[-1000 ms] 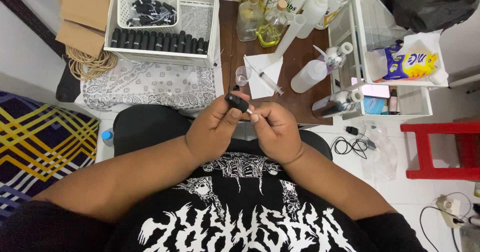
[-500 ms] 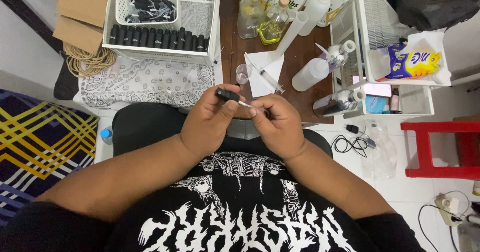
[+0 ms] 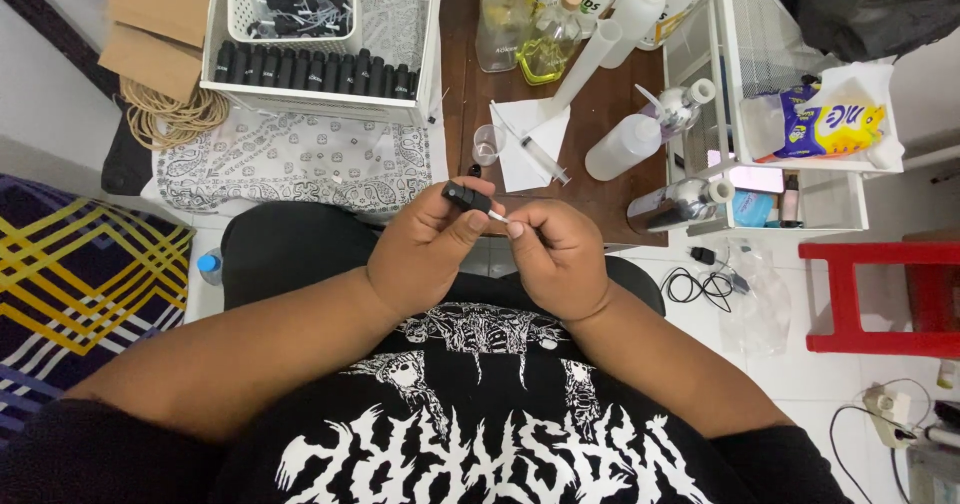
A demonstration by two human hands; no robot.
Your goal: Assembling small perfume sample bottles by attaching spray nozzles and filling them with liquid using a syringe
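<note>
My left hand grips a small black spray cap between thumb and fingers, just above my lap. My right hand pinches the thin white tube that sticks out of that cap. Both hands meet close together in front of my chest, below the edge of the brown table. A syringe lies on white paper on the table just beyond my hands, beside a small clear cup.
A white basket at the back left holds a row of small black bottles and a smaller basket of black caps. Glass and plastic bottles crowd the table's back. A white wire rack and a red stool stand to the right.
Both hands have shifted slightly; the black cap is turned a little in my left fingers and my right fingers stay on its white tube.
</note>
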